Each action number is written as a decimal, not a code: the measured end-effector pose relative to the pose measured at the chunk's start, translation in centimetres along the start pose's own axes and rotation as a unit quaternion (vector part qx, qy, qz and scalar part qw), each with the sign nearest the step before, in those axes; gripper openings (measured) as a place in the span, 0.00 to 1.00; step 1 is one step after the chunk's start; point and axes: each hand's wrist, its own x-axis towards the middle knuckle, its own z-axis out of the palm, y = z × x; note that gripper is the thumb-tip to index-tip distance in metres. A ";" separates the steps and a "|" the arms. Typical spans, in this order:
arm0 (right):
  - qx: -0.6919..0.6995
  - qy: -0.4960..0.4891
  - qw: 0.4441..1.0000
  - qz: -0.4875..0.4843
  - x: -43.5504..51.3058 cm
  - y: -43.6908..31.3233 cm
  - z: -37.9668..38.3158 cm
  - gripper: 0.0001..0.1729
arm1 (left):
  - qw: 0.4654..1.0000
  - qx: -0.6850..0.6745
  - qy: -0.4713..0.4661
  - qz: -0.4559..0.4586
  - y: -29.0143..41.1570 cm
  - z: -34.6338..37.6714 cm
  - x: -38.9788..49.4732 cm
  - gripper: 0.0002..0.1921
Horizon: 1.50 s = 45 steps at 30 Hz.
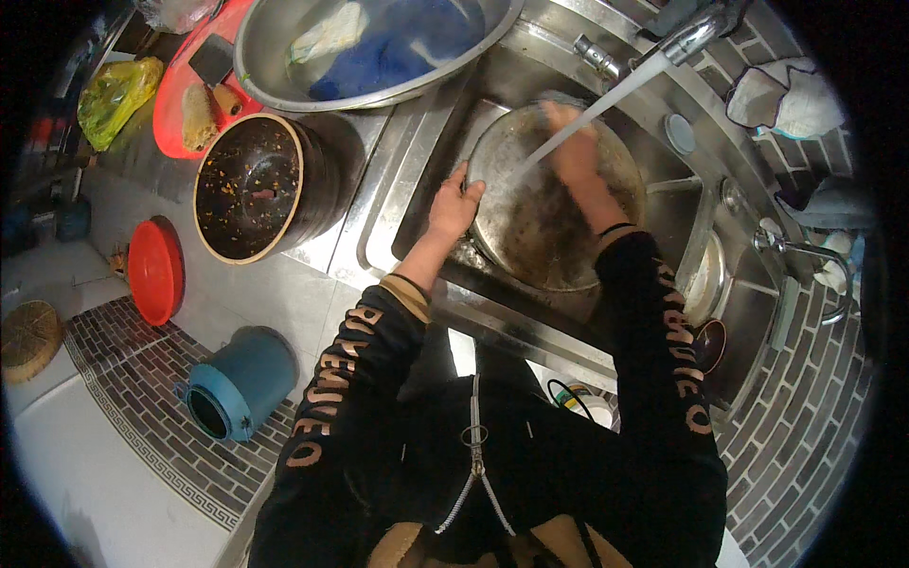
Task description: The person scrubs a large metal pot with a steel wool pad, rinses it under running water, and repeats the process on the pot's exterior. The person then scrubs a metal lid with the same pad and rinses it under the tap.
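Note:
A large round metal pan or lid (529,213), scorched dark in patches, rests in the stainless steel sink (511,64). My left hand (454,206) holds its left rim, the thumb over the edge. On the far part of its surface lies my right hand (574,145), blurred by motion; whether anything is under the fingers cannot be seen. Water (593,113) runs from the faucet (685,46) onto the metal, passing in front of the right hand.
A metal basin (259,78) holds water, blue cloth and a pale cloth. Beside it stands a dark glazed crock (312,192) with food scraps inside. Loofah pieces (197,121) lie on a red plastic tray (170,113). The second sink bowl (746,319) holds dishes.

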 end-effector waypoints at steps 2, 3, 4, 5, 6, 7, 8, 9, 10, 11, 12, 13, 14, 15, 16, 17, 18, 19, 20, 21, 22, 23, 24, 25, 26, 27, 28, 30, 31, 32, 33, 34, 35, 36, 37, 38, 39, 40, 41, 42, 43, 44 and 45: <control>-0.021 -0.033 0.994 -0.103 -1.8 -5.2 0.8 0.15 | 0.998 -0.054 0.031 0.022 0.1 0.4 -0.1 0.31; -0.031 -0.050 0.991 -0.121 -2.8 -7.4 1.1 0.19 | 0.996 -0.082 0.039 0.020 0.3 0.5 -0.2 0.31; -0.043 -0.080 0.982 -0.167 -4.0 -8.7 0.9 0.24 | 0.986 -0.155 0.048 -0.029 0.7 0.9 -0.5 0.30; -0.030 -0.034 0.981 -0.186 -4.5 -9.7 1.0 0.24 | 0.988 -0.131 0.077 0.006 1.1 1.0 -0.7 0.31; -0.025 -0.011 0.977 -0.214 -4.8 -9.9 0.9 0.24 | 0.988 -0.107 0.103 0.042 1.8 1.3 -1.0 0.31; -0.014 0.029 0.968 -0.250 -4.9 -9.6 0.7 0.24 | 0.988 -0.079 0.125 0.039 2.3 1.4 -1.2 0.32; 0.026 0.019 0.968 -0.249 -4.1 -8.7 0.7 0.23 | 0.983 0.001 0.149 0.107 3.0 1.7 -1.4 0.33; 0.001 -0.020 0.981 -0.192 -3.7 -7.3 0.3 0.23 | 0.971 0.080 0.145 0.174 3.6 1.8 -1.2 0.34; -0.017 -0.039 0.989 -0.144 -2.1 -5.8 0.4 0.22 | 0.962 0.147 0.113 0.201 4.1 1.7 -1.3 0.34; -0.023 -0.019 0.992 -0.126 -0.5 -4.2 0.5 0.21 | 0.957 0.220 0.039 0.187 4.4 1.8 -1.2 0.34; -0.104 -0.034 0.992 -0.071 0.2 -2.3 -0.2 0.20 | 0.928 0.338 -0.002 0.158 4.5 1.7 -1.2 0.35; -0.177 -0.040 0.982 -0.050 0.9 -0.7 -0.5 0.20 | 0.927 0.342 -0.009 0.153 4.5 1.7 -1.0 0.36; -0.150 -0.044 0.988 -0.009 0.4 1.0 -1.7 0.21 | 0.930 0.337 -0.024 0.148 4.3 1.7 -1.0 0.36; -0.149 -0.065 0.986 0.048 -0.3 2.3 -2.8 0.22 | 0.928 0.344 -0.023 0.142 4.0 1.6 -0.9 0.36; -0.138 -0.016 0.990 0.019 -1.9 3.2 -3.7 0.22 | 0.930 0.335 -0.023 0.147 3.7 1.7 -0.8 0.37; -0.149 0.019 0.989 0.018 -3.8 3.7 -4.8 0.22 | 0.945 0.293 -0.050 0.137 3.4 1.5 -0.5 0.36; -0.167 0.031 0.984 0.053 -5.5 3.6 -5.1 0.22 | 0.954 0.258 -0.047 0.143 3.1 1.4 -0.3 0.36; -0.142 0.032 0.989 0.014 -7.2 3.0 -5.4 0.22 | 0.962 0.231 -0.063 0.135 2.9 1.2 0.0 0.36; -0.124 0.009 0.992 0.013 -8.5 1.7 -4.8 0.23 | 0.969 0.185 -0.064 0.151 2.8 0.7 0.5 0.36; -0.105 -0.010 0.994 0.013 -9.5 0.0 -4.1 0.23 | 0.973 0.147 -0.082 0.156 2.8 0.3 1.1 0.35; -0.098 -0.057 0.994 -0.007 -10.0 -2.1 -2.9 0.24 | 0.978 0.119 -0.119 0.126 3.0 -0.3 1.8 0.36; -0.091 -0.077 0.991 -0.058 -10.3 -4.4 -1.6 0.24 | 0.981 0.083 -0.111 0.136 3.1 -0.8 2.3 0.36; -0.078 -0.085 0.992 -0.054 -10.9 -6.7 -0.6 0.25 | 0.984 0.056 -0.126 0.112 3.4 -0.9 2.7 0.36; -0.067 -0.075 0.990 -0.104 -11.4 -8.9 0.4 0.25 | 0.990 0.016 -0.120 0.073 3.6 -1.2 3.0 0.36; -0.054 -0.087 0.991 -0.088 -12.3 -10.3 0.4 0.25 | 0.987 0.099 -0.092 0.091 3.8 -0.8 2.8 0.36; -0.041 -0.110 0.989 -0.094 -13.5 -11.1 0.0 0.25 | 0.968 0.195 -0.100 0.120 4.1 -0.7 2.7 0.35; -0.035 -0.106 0.987 -0.113 -15.1 -11.6 -0.8 0.25 | 0.946 0.270 -0.091 0.154 4.3 -0.3 2.2 0.35; -0.061 -0.166 0.979 -0.100 -18.1 -9.9 -3.9 0.25 | 0.907 0.364 -0.089 0.190 4.7 0.3 1.2 0.33; -0.085 -0.179 0.973 -0.115 -19.4 -8.1 -5.7 0.25 | 0.907 0.365 -0.070 0.199 4.9 0.5 0.9 0.34; -0.090 -0.169 0.979 -0.066 -19.8 -5.9 -7.4 0.25 | 0.905 0.372 -0.076 0.193 5.1 0.5 0.6 0.35; -0.099 -0.119 0.986 -0.066 -19.9 -3.8 -9.0 0.24 | 0.904 0.379 -0.076 0.184 5.2 0.5 0.5 0.35; -0.143 -0.108 0.983 0.032 -19.0 -1.7 -10.1 0.23 | 0.900 0.387 -0.074 0.187 5.2 0.4 0.4 0.36; -0.188 -0.099 0.969 0.126 -17.7 -0.3 -10.7 0.23 | 0.906 0.370 -0.096 0.181 5.2 0.2 0.6 0.36; -0.168 -0.001 0.981 0.099 -15.9 0.5 -10.7 0.21 | 0.913 0.351 -0.102 0.180 5.1 0.1 0.7 0.36; -0.152 0.040 0.978 0.136 -14.0 0.3 -10.2 0.19 | 0.918 0.332 -0.108 0.187 4.8 0.1 1.0 0.36; -0.114 0.020 0.985 0.132 -12.1 -0.7 -9.2 0.19 | 0.925 0.317 -0.107 0.178 4.4 0.2 1.3 0.36; -0.060 0.015 0.985 0.162 -10.4 -2.5 -7.8 0.18 | 0.932 0.300 -0.108 0.175 3.8 0.4 1.5 0.36; -0.092 -0.044 0.990 0.099 -9.3 -4.7 -6.0 0.19 | 0.938 0.282 -0.107 0.172 3.0 0.6 1.8 0.37; -0.110 -0.062 0.991 0.033 -8.5 -6.9 -4.3 0.19 | 0.944 0.264 -0.104 0.170 2.2 0.9 2.2 0.37; -0.119 -0.029 0.992 -0.007 -8.2 -8.8 -2.5 0.21 | 0.947 0.244 -0.044 0.205 1.3 1.1 2.5 0.35; -0.130 -0.039 0.990 -0.046 -7.9 -9.6 -1.2 0.22 | 0.945 0.222 0.020 0.239 0.4 1.1 3.0 0.34; -0.142 -0.018 0.988 -0.060 -8.1 -9.6 -0.4 0.22 | 0.948 0.203 0.059 0.236 -0.4 1.1 3.4 0.33; -0.150 -0.046 0.985 -0.070 -8.5 -8.8 -0.1 0.22 | 0.974 0.148 0.036 0.166 -1.3 0.7 3.6 0.31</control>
